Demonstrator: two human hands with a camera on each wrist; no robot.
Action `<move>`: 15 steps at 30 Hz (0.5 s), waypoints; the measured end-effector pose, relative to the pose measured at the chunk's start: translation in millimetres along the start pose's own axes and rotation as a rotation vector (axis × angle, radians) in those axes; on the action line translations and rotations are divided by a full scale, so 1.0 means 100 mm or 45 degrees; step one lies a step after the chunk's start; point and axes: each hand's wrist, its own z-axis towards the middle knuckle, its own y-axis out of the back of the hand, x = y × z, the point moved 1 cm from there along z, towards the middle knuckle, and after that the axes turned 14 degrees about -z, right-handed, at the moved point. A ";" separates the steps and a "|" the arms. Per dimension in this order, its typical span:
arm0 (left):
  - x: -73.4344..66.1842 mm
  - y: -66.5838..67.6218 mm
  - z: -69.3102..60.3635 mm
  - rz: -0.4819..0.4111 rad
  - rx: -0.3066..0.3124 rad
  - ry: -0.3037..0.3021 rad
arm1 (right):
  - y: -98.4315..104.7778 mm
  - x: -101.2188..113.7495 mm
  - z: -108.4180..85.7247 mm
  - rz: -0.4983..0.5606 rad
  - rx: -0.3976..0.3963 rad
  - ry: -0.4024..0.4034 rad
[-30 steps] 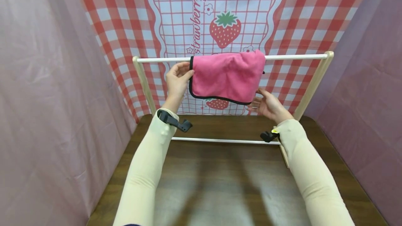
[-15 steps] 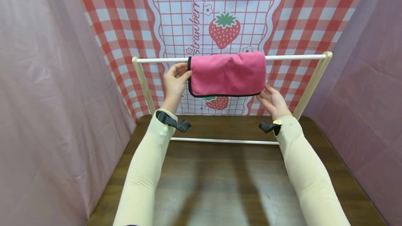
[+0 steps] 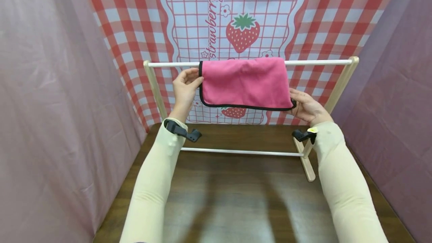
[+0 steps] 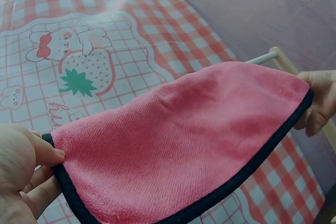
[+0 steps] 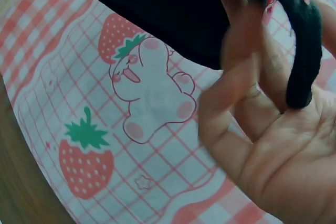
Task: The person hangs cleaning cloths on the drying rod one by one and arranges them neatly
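A pink towel with black edging hangs folded over the white upper rail of a wooden-ended rack. Between thumb and fingers my left hand pinches the towel's left edge just below the rail; the left wrist view shows the thumb on the pink face. At the lower right corner, my right hand holds the black-edged border, its fingers partly behind the cloth. Close up in the right wrist view, the curled fingers of the right hand are at the edging, beside a dark part of the towel.
The rack's right upright and foot stand on the brown wooden table. A lower white rail runs near the tabletop. Behind hangs a strawberry-print checked cloth; pink curtains flank both sides.
My right hand has moved right, from below the towel to its lower right corner. The towel's right side now spreads wider and flatter. My left hand has shifted slightly left with the edge.
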 end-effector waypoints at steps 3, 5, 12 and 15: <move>0.01 0.01 0.00 0.018 0.003 0.002 | -0.02 0.08 0.02 -0.147 0.036 0.025; 0.01 0.02 0.00 0.032 0.007 0.002 | -0.03 0.14 0.03 -0.233 0.030 0.054; 0.01 0.04 0.00 0.034 0.017 -0.009 | -0.17 0.25 0.15 -0.334 -0.036 0.115; 0.01 0.05 0.00 0.027 0.023 -0.021 | -0.25 0.28 0.19 -0.323 -0.071 0.129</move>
